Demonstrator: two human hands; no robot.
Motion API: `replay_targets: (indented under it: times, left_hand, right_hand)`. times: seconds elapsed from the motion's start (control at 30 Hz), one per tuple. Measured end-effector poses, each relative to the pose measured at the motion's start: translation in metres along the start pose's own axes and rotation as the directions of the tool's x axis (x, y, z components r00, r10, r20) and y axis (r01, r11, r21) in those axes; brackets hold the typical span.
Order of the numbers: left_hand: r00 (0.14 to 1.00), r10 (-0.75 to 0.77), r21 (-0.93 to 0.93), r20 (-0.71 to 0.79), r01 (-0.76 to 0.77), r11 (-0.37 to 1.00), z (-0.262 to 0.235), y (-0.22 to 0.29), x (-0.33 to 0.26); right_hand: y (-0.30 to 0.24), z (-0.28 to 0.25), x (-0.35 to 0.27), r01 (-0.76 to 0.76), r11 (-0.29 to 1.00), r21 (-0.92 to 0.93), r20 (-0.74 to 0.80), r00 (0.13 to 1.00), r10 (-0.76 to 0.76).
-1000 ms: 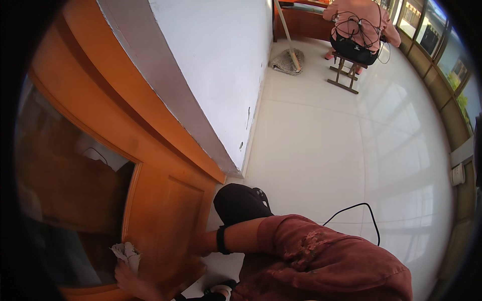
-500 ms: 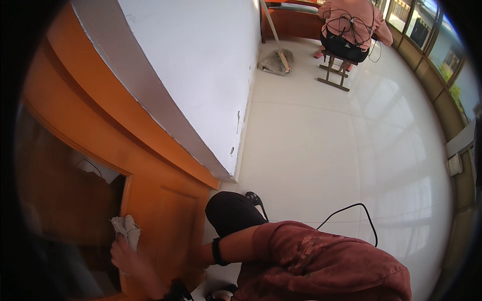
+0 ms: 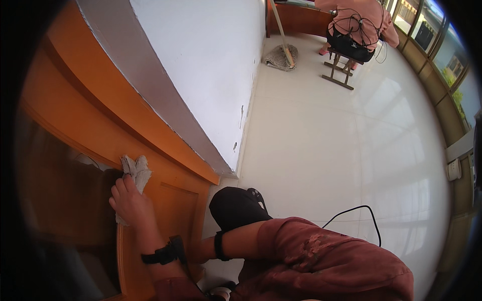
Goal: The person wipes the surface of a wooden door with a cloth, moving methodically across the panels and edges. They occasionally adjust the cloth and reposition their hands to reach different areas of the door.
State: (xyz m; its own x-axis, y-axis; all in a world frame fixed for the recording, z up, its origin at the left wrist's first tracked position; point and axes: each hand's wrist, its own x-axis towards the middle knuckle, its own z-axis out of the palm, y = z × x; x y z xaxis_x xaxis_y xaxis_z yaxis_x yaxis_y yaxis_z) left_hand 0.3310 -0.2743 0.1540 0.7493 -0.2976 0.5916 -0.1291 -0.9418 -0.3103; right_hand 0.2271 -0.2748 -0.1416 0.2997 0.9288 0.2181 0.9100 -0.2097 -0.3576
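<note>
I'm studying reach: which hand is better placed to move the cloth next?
Likely the left hand: it holds the cloth at the door; the right hand is lower, away from the cloth.

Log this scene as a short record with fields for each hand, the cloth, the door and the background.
Left hand: gripping the cloth
Right hand: low by the door; grip unclear
Cloth: grey-white, crumpled, against the door's frame beside the glass pane
Door: orange wood, panelled
Background: mop near the white wall; person in pink top seated on wooden stool
</note>
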Motion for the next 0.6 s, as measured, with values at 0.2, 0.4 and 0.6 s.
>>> replay_targets:
  times: [0.2,0.4,0.6]
  left_hand:
    - [0.999,0.003,-0.041,0.037,-0.001,0.999,-0.021,-0.029,-0.037]
    - [0.986,-0.141,0.051,0.088,0.137,0.989,-0.062,-0.083,-0.121]
    - [0.964,-0.265,0.115,0.038,0.259,0.959,-0.097,-0.13,-0.197]
  right_hand:
    - [-0.026,-0.017,0.0,-0.127,0.984,0.121,-0.011,0.992,0.129]
    - [-0.046,-0.103,-0.008,-0.103,0.995,0.005,0.134,0.986,0.101]
    - [-0.056,-0.121,-0.006,-0.117,0.993,0.032,0.247,0.963,0.105]
